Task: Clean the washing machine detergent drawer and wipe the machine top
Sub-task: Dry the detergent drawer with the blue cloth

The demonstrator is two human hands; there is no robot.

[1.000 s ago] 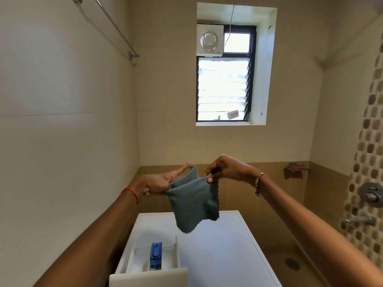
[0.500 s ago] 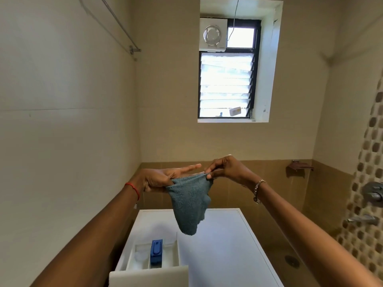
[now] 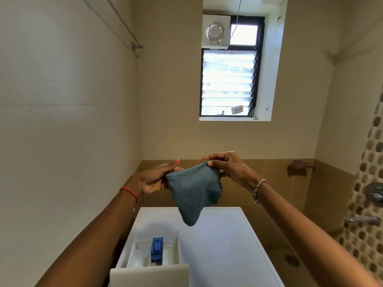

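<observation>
A teal cloth [image 3: 193, 192] hangs in the air above the white washing machine top [image 3: 226, 243]. My left hand [image 3: 154, 179] holds its left edge, fingers stretched toward the right. My right hand [image 3: 226, 165] pinches the cloth's upper right corner between thumb and fingers. Below, the detergent drawer [image 3: 153, 255] is pulled out at the machine's front left, with a blue insert [image 3: 157, 248] standing in its middle compartment.
A cream tiled wall runs close along the left with a metal rail [image 3: 124, 27] high up. A louvred window [image 3: 228, 79] with a fan sits in the back wall. Shower taps [image 3: 373, 193] project from the mosaic wall at right. A floor drain [image 3: 291, 259] lies right of the machine.
The cloth has been gathered and folded shorter between my hands. Both hands stayed at about the same height while the view tilted slightly.
</observation>
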